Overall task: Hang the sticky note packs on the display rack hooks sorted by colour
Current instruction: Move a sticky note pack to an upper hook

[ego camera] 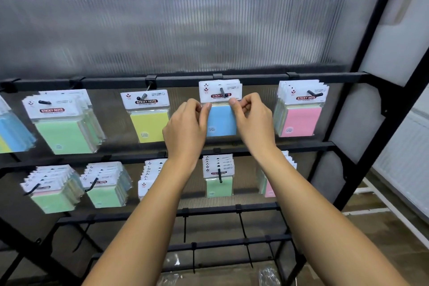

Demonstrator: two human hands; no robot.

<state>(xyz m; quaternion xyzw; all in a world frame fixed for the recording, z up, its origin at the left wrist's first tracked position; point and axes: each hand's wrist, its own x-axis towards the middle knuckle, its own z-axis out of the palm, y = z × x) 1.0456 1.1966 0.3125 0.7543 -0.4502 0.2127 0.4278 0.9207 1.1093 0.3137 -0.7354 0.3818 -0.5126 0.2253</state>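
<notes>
Both hands pinched the blue pack (221,123) on its hook (223,92): left hand (185,127) left edge, right hand (253,121) right edge. Yellow pack (148,123) hung left, pink pack (301,121) right.

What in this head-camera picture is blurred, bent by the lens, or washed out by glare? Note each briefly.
Head view: the ribbed panel behind the rack shows pale streaky reflections and looks soft; the black rails bow and the far-left packs tilt, a wide-angle effect; print on the blue pack pinched by the left hand and right hand is readable only in large letters.
</notes>
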